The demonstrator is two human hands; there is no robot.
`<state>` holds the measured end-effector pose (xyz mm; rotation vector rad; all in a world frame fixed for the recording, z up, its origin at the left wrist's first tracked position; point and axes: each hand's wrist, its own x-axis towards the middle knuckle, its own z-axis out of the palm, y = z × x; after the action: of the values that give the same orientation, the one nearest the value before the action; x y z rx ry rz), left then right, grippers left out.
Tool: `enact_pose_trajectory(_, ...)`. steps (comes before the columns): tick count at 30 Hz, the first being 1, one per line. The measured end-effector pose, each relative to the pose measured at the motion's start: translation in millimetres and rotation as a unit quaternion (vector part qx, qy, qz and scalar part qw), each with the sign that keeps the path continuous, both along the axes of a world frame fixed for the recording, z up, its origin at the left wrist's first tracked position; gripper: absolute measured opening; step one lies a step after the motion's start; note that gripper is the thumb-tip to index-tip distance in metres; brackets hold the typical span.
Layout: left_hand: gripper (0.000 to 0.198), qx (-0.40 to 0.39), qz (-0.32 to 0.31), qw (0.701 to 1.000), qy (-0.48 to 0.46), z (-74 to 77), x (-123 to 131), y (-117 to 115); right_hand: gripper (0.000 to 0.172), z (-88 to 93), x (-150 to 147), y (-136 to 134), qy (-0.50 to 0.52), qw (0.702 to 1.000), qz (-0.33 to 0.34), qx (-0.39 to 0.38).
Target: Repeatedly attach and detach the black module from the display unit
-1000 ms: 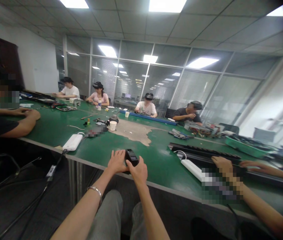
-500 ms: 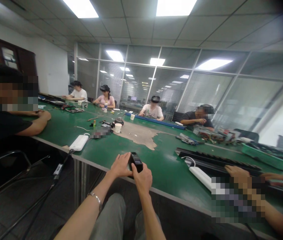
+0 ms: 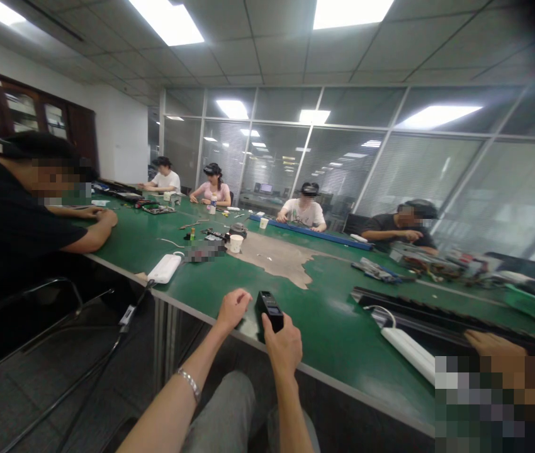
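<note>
Right hand [image 3: 285, 343] grips oblong black box [image 3: 268, 306] near green table [image 3: 336, 314] edge.
Left hand [image 3: 234, 309] is half-curled, empty, with gap to box.

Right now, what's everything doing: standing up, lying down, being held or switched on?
Black box: held in the right hand.
Left hand: loosely curled, apart from the box.
Nearest paper cup: upright.
Bottle: upright.
Left white block: lying flat.
Blue bar: lying flat.
Ceiling light: on.

The black box [image 3: 270, 308], narrow and hard-edged, has a small greyish panel on top; it points away lengthwise, near the green tabletop's [image 3: 338, 321] close edge.
</note>
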<state>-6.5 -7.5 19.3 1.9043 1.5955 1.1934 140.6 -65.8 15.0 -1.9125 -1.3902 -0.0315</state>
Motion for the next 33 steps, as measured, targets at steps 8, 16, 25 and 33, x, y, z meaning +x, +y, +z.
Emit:
enact_pose_trajectory(8, 0.024, -0.058, 0.082, 0.993, 0.065, 4.5, 20, 17, 0.052, -0.9, 9, 7, 0.009, 1.0, 0.028, -0.011)
enact_pose_trajectory(16, 0.045, 0.003, -0.028, 0.998, -0.048, -6.8, 1, 12, 0.055, -2.1, 7, 7, 0.003, 0.999, 0.037, 0.011)
enact_pose_trajectory(25, 0.058, 0.007, -0.058, 0.998, -0.03, -6.6, 8, 20, 0.044, 7.7, 13, 10, 0.025, 0.997, 0.067, 0.019)
enact_pose_trajectory(33, 0.065, 0.001, -0.07, 0.997, -0.027, -7.0, 10, 26, 0.06, -6.4, 24, 23, 0.035, 0.99, 0.124, 0.052)
